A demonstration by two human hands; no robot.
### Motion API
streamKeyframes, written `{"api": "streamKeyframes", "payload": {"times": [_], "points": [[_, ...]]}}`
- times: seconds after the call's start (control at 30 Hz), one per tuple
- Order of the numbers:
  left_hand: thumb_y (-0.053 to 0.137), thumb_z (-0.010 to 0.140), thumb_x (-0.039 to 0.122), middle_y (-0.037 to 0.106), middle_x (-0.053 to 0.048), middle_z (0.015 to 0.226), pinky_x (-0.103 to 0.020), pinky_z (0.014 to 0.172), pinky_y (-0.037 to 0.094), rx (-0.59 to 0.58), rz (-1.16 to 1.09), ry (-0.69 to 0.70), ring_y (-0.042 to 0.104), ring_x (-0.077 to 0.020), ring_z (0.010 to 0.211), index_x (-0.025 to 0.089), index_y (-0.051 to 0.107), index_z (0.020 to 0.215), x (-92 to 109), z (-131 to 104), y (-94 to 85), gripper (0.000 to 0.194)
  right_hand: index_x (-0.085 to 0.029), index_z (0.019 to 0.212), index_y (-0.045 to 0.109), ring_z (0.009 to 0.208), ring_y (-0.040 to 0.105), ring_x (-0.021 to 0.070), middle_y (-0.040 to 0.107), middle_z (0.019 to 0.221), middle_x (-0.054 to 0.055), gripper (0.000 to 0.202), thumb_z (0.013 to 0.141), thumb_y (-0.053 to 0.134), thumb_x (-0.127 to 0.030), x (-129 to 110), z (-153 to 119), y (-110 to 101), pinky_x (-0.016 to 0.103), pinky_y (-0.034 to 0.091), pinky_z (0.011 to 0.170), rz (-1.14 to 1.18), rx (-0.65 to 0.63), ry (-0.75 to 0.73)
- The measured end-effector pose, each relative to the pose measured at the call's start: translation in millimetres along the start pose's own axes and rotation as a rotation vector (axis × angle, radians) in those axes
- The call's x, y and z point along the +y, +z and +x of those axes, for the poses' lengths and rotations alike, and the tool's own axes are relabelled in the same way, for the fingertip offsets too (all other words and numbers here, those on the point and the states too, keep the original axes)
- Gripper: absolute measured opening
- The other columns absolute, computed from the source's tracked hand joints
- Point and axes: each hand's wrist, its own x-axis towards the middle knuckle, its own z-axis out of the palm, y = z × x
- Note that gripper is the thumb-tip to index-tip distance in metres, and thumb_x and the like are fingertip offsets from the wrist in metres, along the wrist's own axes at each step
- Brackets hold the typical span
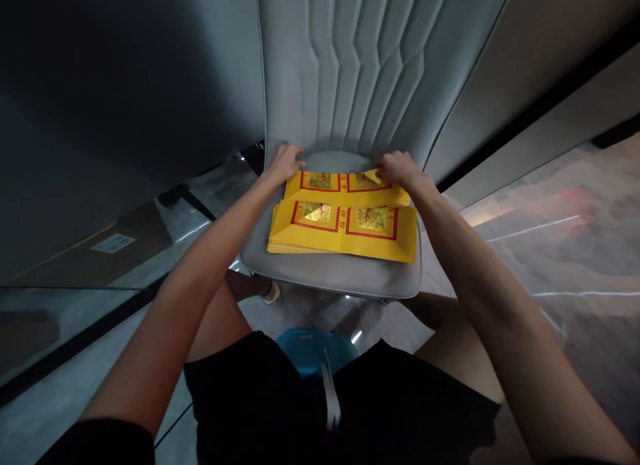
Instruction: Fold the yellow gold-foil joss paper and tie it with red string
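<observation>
A stack of yellow joss paper sheets (305, 236) with red frames and gold foil squares lies on the seat of a grey chair (300, 270). Behind its top sheet, another yellow joss paper sheet (330, 197) spreads toward the backrest. My left hand (286, 162) is at this sheet's far left corner, thumb and forefinger apart. At the far right corner, my right hand (399, 169) has its fingers bent in, closed on the sheet's edge. The paper near those fingers looks lifted or folded; the fingertips are partly hidden.
The chair's ribbed backrest (345, 65) rises just beyond the paper. A blue stool (313, 348) shows between my legs. To the left, a cardboard box (120, 241) with a white label sits near a dark panel. Glossy grey tiles (565, 251) cover the floor.
</observation>
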Motion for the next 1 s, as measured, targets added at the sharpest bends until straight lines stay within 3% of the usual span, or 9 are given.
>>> {"api": "streamKeyframes", "payload": {"times": [0.07,0.13,0.23,0.3,0.37,0.47,0.77,0.9,1.0], "points": [[0.072,0.085,0.029,0.069,-0.013,0.120,-0.038,0.106,0.038,0.104,0.075,0.069,0.056,-0.0333,0.125,0.022,0.074,0.110,6,-19,3.9,0.026,-0.013,0.118,0.078,0.138,0.052,0.0461,0.069,0.136,0.023,0.028,0.094,0.067,-0.021,0,-9,3,0.065,0.039,0.113,0.024,0.142,-0.069],[0.074,0.086,0.033,0.070,-0.013,0.115,-0.037,0.102,0.040,-0.030,0.138,0.172,0.060,-0.0325,0.117,0.022,0.074,0.101,19,-32,7.5,0.019,-0.017,0.119,0.077,0.138,0.052,0.0451,0.068,0.137,0.020,0.031,0.094,0.072,-0.034,-4,-21,1,0.063,0.040,0.112,0.063,0.172,-0.137],[0.076,0.083,0.038,0.071,-0.008,0.098,-0.034,0.091,0.042,-0.401,0.243,0.269,0.064,-0.0301,0.104,0.022,0.072,0.088,44,-41,19.2,0.018,-0.021,0.109,0.079,0.113,0.067,0.0384,0.076,0.114,0.014,0.038,0.082,0.084,-0.047,-22,-41,-1,0.050,0.052,0.098,0.047,-0.200,-0.200],[0.082,0.076,0.040,0.071,-0.007,0.094,-0.033,0.085,0.042,-0.555,0.338,0.249,0.065,-0.0301,0.100,0.021,0.071,0.085,59,-43,30.1,0.024,-0.021,0.108,0.079,0.102,0.072,0.0350,0.078,0.110,0.012,0.043,0.076,0.089,-0.047,-38,-53,1,0.043,0.055,0.087,-0.001,-0.451,-0.194],[0.089,0.068,0.042,0.072,-0.008,0.093,-0.032,0.081,0.042,-0.643,0.441,0.217,0.066,-0.0306,0.097,0.021,0.070,0.083,71,-44,39.7,0.032,-0.019,0.116,0.077,0.103,0.073,0.0339,0.077,0.117,0.013,0.051,0.074,0.090,-0.045,-53,-61,6,0.040,0.055,0.085,-0.047,-0.514,-0.156],[0.093,0.064,0.041,0.074,-0.010,0.098,-0.032,0.078,0.043,-0.682,0.577,0.200,0.067,-0.0315,0.096,0.019,0.074,0.091,82,-47,46.9,0.040,-0.019,0.124,0.075,0.109,0.073,0.0335,0.077,0.123,0.014,0.058,0.073,0.091,-0.041,-67,-64,8,0.036,0.056,0.085,-0.102,-0.500,-0.080],[0.078,0.085,0.044,0.079,-0.011,0.118,-0.027,0.082,0.049,-0.736,0.735,0.109,0.072,-0.0287,0.108,0.017,0.077,0.121,101,-68,38.5,0.045,-0.015,0.123,0.075,0.105,0.074,0.0321,0.078,0.117,0.015,0.047,0.082,0.084,-0.036,-72,-79,-1,0.033,0.055,0.081,-0.131,-0.471,-0.043],[0.074,0.088,0.043,0.080,-0.010,0.113,-0.025,0.077,0.049,-0.789,0.618,0.142,0.072,-0.0250,0.096,0.014,0.076,0.118,104,-67,23.8,0.042,-0.014,0.120,0.077,0.098,0.074,0.0287,0.079,0.110,0.012,0.039,0.083,0.082,-0.027,-63,-75,-24,0.033,0.054,0.082,-0.021,-0.532,-0.075],[0.069,0.090,0.044,0.081,-0.006,0.105,-0.024,0.077,0.048,-0.810,0.532,0.130,0.071,-0.0220,0.092,0.016,0.078,0.114,106,-42,7.2,0.038,-0.015,0.125,0.076,0.093,0.074,0.0246,0.078,0.110,0.008,0.043,0.083,0.084,-0.026,-50,-46,-50,0.033,0.055,0.083,0.072,-0.616,-0.072]]}}
